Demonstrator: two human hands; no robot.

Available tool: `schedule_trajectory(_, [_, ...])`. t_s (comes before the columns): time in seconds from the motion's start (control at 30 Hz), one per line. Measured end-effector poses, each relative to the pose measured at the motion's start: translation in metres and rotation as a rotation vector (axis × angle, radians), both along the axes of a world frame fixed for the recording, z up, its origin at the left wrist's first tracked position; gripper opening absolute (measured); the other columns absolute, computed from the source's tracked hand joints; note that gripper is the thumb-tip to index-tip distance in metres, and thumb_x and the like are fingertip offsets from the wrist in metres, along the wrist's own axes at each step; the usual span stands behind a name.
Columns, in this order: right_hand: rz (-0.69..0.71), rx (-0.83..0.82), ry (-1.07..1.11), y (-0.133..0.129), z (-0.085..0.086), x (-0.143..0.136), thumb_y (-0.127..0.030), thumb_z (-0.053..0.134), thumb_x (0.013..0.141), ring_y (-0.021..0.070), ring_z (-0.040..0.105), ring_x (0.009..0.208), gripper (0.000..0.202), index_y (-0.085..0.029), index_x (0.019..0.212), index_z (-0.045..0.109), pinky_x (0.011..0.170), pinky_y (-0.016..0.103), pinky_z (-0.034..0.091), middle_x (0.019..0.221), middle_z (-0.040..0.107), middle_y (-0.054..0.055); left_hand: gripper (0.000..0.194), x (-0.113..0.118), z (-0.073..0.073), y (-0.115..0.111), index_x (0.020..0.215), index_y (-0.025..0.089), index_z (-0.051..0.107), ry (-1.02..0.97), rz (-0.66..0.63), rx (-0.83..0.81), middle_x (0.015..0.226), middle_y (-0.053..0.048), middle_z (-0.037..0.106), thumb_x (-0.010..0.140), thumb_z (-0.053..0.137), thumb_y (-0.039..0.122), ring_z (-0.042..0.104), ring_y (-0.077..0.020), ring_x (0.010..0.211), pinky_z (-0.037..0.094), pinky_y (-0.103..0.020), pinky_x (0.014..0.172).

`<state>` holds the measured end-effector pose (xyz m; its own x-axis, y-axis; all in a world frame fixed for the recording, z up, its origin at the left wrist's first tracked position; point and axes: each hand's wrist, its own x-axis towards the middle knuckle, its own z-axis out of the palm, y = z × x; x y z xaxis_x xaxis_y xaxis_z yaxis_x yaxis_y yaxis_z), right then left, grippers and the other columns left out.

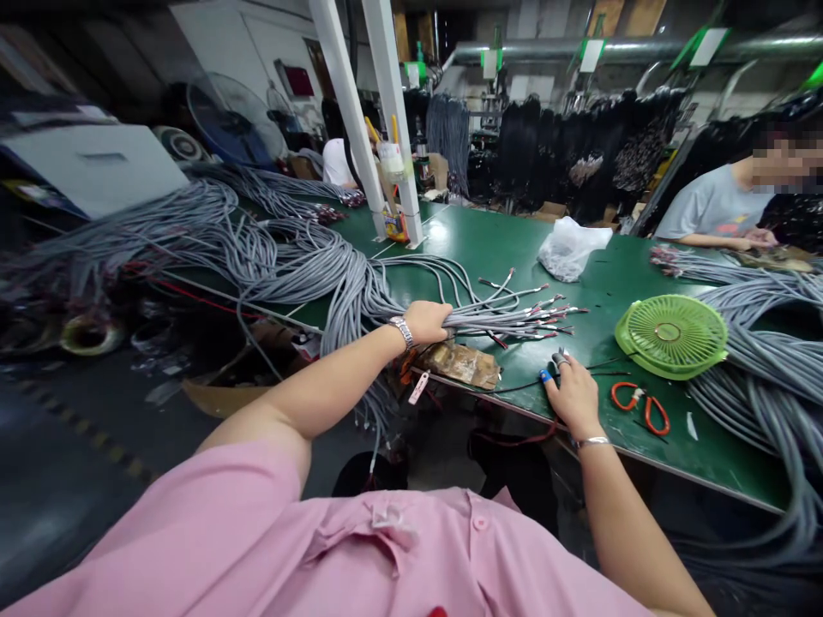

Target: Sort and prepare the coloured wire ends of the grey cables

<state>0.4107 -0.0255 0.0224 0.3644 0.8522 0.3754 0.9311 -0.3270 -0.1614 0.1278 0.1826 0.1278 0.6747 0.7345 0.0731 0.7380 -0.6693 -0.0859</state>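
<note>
A thick bundle of grey cables (347, 274) runs across the green table, its stripped ends (546, 317) fanned out to the right with white, red and black tips. My left hand (428, 323) is closed around some of these cables just behind their ends. Under them, at the table edge, lies a brown taped pad (466, 366). My right hand (574, 394) rests near the front edge, thumb and forefinger apart, with nothing visible held. Its thumb has a blue covering, and a band circles a finger. A thin black cord passes close to it.
Right of my right hand are orange-handled scissors (639, 407) and a green round fan (672, 337). Behind stands a white plastic bag (572, 248). More grey cables (759, 368) hang over the right side. White posts (393, 120) rise from the table. A co-worker (713, 206) sits across at right.
</note>
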Motion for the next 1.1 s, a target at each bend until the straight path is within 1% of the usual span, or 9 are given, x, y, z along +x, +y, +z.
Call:
schedule_trajectory(0.17, [0.000,0.005,0.005,0.000,-0.002,0.003,-0.041,0.049,0.091,0.0289,0.050,0.122,0.048,-0.014,0.130,0.056,0.102,0.041,0.037,0.137,0.054,0.016,0.028,-0.034,0.006,0.005,0.085,0.020,0.064,-0.499,0.129,0.055,0.073,-0.005,0.067,0.073,0.063,0.045,0.063,-0.0218,0.069,0.040,-0.029,0.060])
schedule_trajectory(0.37, [0.026,0.004,-0.061,0.002,-0.004,0.006,-0.042,0.043,0.093,0.0288,0.051,0.122,0.049,-0.012,0.130,0.056,0.102,0.040,0.038,0.136,0.055,0.017,0.025,-0.117,0.024,0.018,0.073,0.018,0.056,-1.733,0.274,0.038,0.056,0.005,0.055,0.069,0.069,0.040,0.050,-0.0093,0.045,0.040,-0.022,0.048])
schedule_trajectory(0.5, [0.028,-0.008,-0.103,0.007,-0.013,0.015,-0.045,0.041,0.092,0.0303,0.052,0.122,0.052,-0.011,0.129,0.056,0.101,0.041,0.040,0.135,0.055,0.017,0.028,-0.181,0.028,0.006,0.066,0.018,0.052,-2.235,0.337,0.018,0.053,0.006,0.053,0.066,0.070,0.039,0.055,-0.0081,0.048,0.049,-0.022,0.057])
schedule_trajectory(0.6, [0.015,-0.031,-0.095,0.013,-0.020,0.023,-0.049,0.041,0.090,0.0326,0.054,0.120,0.058,-0.009,0.128,0.057,0.101,0.043,0.042,0.134,0.056,0.019,0.020,-0.228,0.011,-0.020,0.072,0.018,0.058,-2.473,0.231,-0.089,0.059,0.005,0.058,0.066,0.071,0.032,0.061,-0.0091,0.058,0.055,-0.028,0.073])
schedule_trajectory(0.7, [0.011,-0.041,-0.075,0.016,-0.024,0.029,-0.051,0.040,0.089,0.0346,0.055,0.120,0.061,-0.010,0.130,0.056,0.099,0.045,0.045,0.136,0.055,0.019,0.013,-0.265,-0.026,-0.050,0.077,0.018,0.062,-2.666,0.108,-0.151,0.067,0.000,0.064,0.073,0.065,0.031,0.069,-0.0171,0.079,0.055,-0.040,0.087])
schedule_trajectory(0.83, [0.009,-0.056,-0.052,0.018,-0.023,0.033,-0.054,0.036,0.088,0.0372,0.054,0.121,0.067,-0.008,0.133,0.054,0.099,0.047,0.046,0.136,0.054,0.021,0.011,-0.283,-0.085,-0.084,0.071,0.018,0.061,-2.953,0.320,-0.251,0.067,0.000,0.066,0.080,0.058,0.022,0.070,-0.0158,0.078,0.054,-0.041,0.091])
schedule_trajectory(0.9, [0.015,-0.053,-0.044,0.018,-0.022,0.034,-0.057,0.034,0.088,0.0380,0.054,0.122,0.070,-0.008,0.135,0.053,0.100,0.047,0.046,0.135,0.054,0.022,0.013,-0.281,-0.106,-0.095,0.074,0.017,0.064,-3.035,0.327,-0.413,0.072,-0.003,0.069,0.084,0.055,0.020,0.071,-0.0181,0.084,0.054,-0.042,0.090])
schedule_trajectory(1.0, [0.001,-0.028,-0.072,0.016,-0.020,0.032,-0.059,0.031,0.088,0.0392,0.055,0.120,0.072,-0.012,0.137,0.052,0.098,0.047,0.046,0.133,0.054,0.022,0.019,-0.279,-0.117,-0.102,0.079,0.015,0.066,-3.148,0.305,-0.523,0.078,-0.008,0.071,0.087,0.052,0.025,0.071,-0.0221,0.092,0.054,-0.043,0.089])
schedule_trajectory(1.1, [-0.006,0.002,-0.108,0.013,-0.019,0.029,-0.060,0.030,0.087,0.0397,0.056,0.118,0.071,-0.013,0.135,0.054,0.096,0.046,0.047,0.129,0.056,0.022,0.023,-0.293,-0.108,-0.102,0.081,0.014,0.066,-3.192,0.315,-0.509,0.084,-0.010,0.072,0.087,0.052,0.031,0.070,-0.0238,0.096,0.054,-0.044,0.088])
